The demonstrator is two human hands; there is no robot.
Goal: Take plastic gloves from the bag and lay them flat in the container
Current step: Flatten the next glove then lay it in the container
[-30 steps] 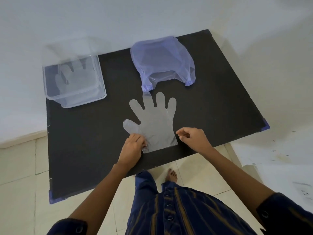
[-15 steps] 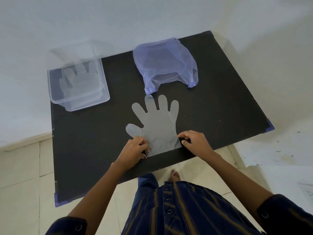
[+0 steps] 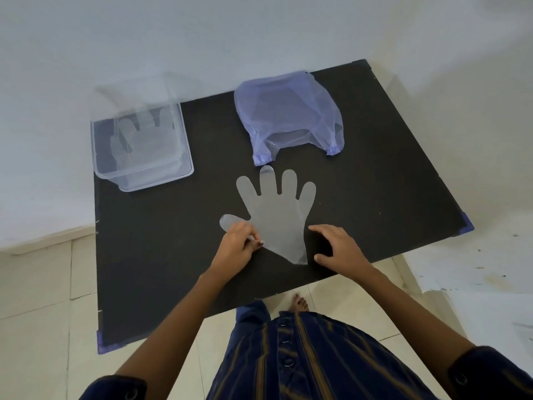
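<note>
A clear plastic glove lies spread on the black table, fingers pointing away from me. My left hand pinches its left cuff edge near the thumb, and that cuff corner is lifted. My right hand rests just right of the cuff, fingers apart, holding nothing. A pale purple plastic bag lies beyond the glove, its mouth toward me. A clear rectangular container stands at the table's far left, with at least one glove lying flat inside.
The black table stands against a white wall. Pale floor tiles surround it. My striped garment and a bare foot show below the table's near edge. Bare table surface lies between the container and the glove.
My right hand has let go of the glove's cuff and opened beside it. My left hand has pulled the left cuff corner up, so the cuff now tapers.
</note>
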